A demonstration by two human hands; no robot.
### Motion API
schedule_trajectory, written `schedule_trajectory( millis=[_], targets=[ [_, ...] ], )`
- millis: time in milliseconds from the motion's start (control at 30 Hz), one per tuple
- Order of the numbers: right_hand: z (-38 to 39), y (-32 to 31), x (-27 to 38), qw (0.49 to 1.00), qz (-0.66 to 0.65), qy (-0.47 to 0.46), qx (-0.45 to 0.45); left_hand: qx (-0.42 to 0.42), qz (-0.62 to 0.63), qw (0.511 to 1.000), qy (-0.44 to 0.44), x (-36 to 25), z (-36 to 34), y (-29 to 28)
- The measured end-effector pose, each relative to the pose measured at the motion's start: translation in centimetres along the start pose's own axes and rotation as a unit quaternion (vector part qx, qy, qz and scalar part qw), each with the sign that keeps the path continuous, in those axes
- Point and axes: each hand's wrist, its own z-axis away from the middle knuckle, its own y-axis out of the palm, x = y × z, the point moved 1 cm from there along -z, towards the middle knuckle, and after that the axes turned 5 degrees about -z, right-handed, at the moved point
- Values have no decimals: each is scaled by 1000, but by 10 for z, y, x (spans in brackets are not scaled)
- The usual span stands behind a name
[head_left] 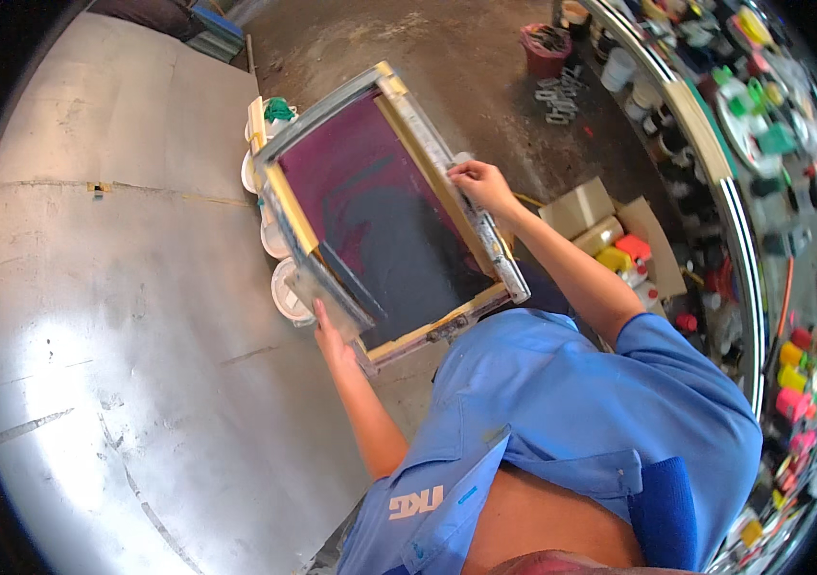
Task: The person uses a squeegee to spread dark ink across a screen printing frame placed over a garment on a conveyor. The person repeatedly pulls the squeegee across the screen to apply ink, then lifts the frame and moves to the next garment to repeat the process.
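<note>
A screen printing frame is held tilted in front of me, its mesh purple at the top and dark below, with yellowish tape round the inner edges. My right hand grips the frame's right side, fingers closed over the smeared metal bar. At the lower left side, my left hand is closed on the frame's edge, its fingers mostly hidden. A greyish, partly see-through scraper-like piece lies along that edge beside my left thumb; whether the hand also pinches it I cannot tell.
A large grey metal table spans the left. White tubs stand past its edge. An open carton with coloured bottles lies right of my right arm. Further right, a curved-looking bench carries many pots. A red bucket stands on the floor.
</note>
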Motion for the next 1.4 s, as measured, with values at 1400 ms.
schedule_trajectory(
  millis=[1400],
  targets=[
    [-975, -250, 81, 944, 68, -72, -315, 250, -248, 933, 72, -421, -747, 897]
  ],
)
